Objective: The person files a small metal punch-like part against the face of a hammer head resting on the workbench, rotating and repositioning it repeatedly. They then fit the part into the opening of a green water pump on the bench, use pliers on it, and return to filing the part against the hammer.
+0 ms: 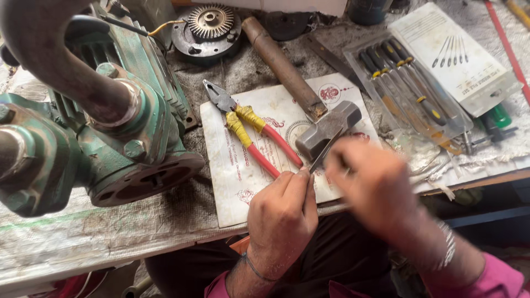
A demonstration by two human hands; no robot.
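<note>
My left hand (281,215) is closed at the table's front edge, its fingertips pinching a small part that I cannot make out. My right hand (375,187) is blurred with motion just to its right and grips a thin dark metal file (326,152) whose tip meets the left fingertips. Just beyond the hands lie red-handled pliers (251,127) with yellow tape and a steel hammer (326,129) with a wooden handle, both on a white printed card (232,182).
A green pump body (110,127) with a curved pipe fills the left. A toothed round metal part (210,22) lies at the back. A clear case of small files (408,88) and a white package (458,55) lie at the right, near a green-handled screwdriver (499,116).
</note>
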